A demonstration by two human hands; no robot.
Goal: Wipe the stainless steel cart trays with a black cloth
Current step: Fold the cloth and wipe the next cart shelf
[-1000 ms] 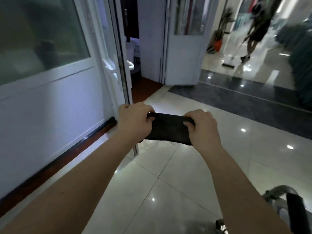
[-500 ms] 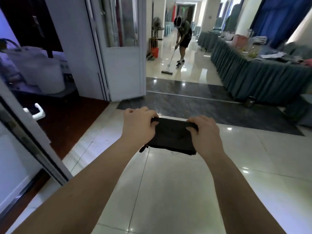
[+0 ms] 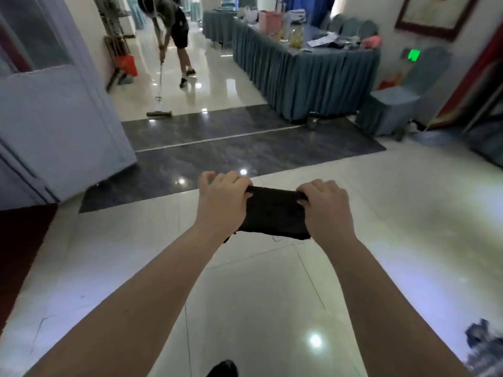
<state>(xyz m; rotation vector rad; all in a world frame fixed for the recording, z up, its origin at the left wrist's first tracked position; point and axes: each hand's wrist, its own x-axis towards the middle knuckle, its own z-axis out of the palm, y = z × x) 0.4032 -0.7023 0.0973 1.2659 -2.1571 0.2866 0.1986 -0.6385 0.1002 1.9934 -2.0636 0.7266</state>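
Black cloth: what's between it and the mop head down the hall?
Head view: bare floor only, pale tile then the dark stone strip, between black cloth and mop head.

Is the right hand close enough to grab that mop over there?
Probably not. The right hand grips the black cloth together with the left hand, and the mop lies far across the floor, held by another person.

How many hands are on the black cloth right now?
2. The left hand grips the left end of the black cloth, and the right hand grips its right end.
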